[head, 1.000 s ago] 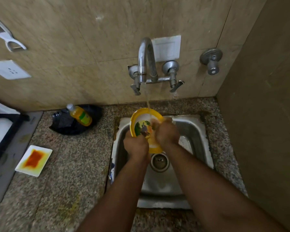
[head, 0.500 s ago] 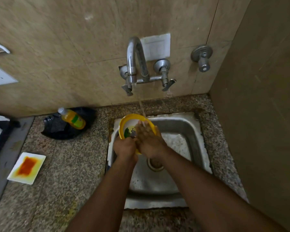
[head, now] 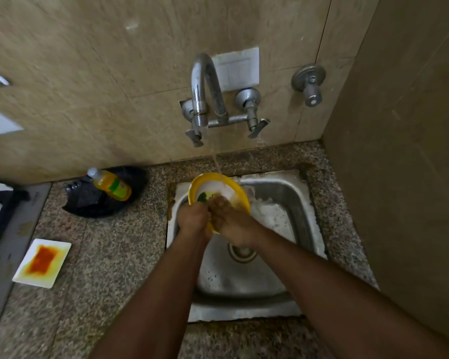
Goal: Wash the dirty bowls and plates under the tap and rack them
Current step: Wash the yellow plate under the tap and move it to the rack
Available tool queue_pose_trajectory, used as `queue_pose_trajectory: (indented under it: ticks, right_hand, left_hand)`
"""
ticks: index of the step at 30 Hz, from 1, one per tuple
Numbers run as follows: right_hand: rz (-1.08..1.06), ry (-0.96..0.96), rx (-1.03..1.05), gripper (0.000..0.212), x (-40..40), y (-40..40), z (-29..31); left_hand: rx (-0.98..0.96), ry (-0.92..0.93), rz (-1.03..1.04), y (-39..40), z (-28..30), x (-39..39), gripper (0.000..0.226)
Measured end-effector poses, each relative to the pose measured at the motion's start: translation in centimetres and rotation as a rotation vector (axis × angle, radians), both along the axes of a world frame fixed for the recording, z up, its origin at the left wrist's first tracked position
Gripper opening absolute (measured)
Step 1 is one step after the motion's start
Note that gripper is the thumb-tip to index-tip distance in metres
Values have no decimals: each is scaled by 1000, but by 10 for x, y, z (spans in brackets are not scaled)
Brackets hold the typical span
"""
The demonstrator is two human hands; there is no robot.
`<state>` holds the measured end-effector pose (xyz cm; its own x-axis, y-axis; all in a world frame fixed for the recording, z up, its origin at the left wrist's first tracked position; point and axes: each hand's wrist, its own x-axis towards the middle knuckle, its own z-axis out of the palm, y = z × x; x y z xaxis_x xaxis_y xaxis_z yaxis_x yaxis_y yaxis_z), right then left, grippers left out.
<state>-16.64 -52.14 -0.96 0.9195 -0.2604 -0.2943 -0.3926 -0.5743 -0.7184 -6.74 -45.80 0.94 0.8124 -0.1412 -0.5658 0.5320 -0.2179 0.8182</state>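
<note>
Water from tap (head: 201, 99) hits yellow-rimmed bowl (head: 219, 187) tilted over sink (head: 283, 193), L hand (head: 193, 220) gripping its near rim, R hand (head: 231, 218) fingers flat inside; stained square plate (head: 42, 263) well left of sink.

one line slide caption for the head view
Both hands rinse a yellow-rimmed bowl under the running tap; a stained plate waits.

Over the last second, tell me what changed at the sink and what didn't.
The right hand went from curled at the yellow-rimmed bowl's edge to flat on its inside, rubbing under the stream, and the bowl now faces up more. The left hand kept gripping the bowl's near rim. The tap kept running; the stained plate and soap bottle stayed put on the counter.
</note>
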Motion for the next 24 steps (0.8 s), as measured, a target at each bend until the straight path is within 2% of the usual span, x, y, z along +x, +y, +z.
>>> queue_pose_trajectory:
  ticks: [1,2,4,6,10,12,14,16,18,22,24]
  right_hand:
    - [7,-78,84,52,-8,8,1]
    - [15,-79,115,51,-13,13,-1]
    - [-30,-55,78,53,-12,5,-6]
    - [-47,88,-77,56,1,-16,-1]
    - [-38,57,-4,50,4,-15,11]
    - [11,96,-3,56,-9,-3,13]
    - [80,141,-102,58,-17,-9,10]
    - [1,172,-169,67,-5,-32,3]
    - [9,152,-237,69,7,-40,4]
    - [24,41,-67,60,5,-18,10]
    - [-51,49,-101,58,-4,-12,4]
  left_hand:
    - [-12,13,10,1,-5,6,10]
    - [-16,26,5,2,-7,7,12]
    - [-62,74,-35,3,-12,-4,12]
    - [-51,119,-72,-1,-23,-16,15]
    - [-93,179,-12,-11,-34,-4,36]
    - [-95,201,0,-10,-31,-3,40]
    - [-92,208,-54,-7,-29,-13,32]
    - [-86,203,-99,-9,-29,-28,21]
    - [-54,131,-90,-17,-28,-26,15]
    - [-139,121,0,-23,-18,1,16]
    - [-160,138,-17,-19,-13,-3,18]
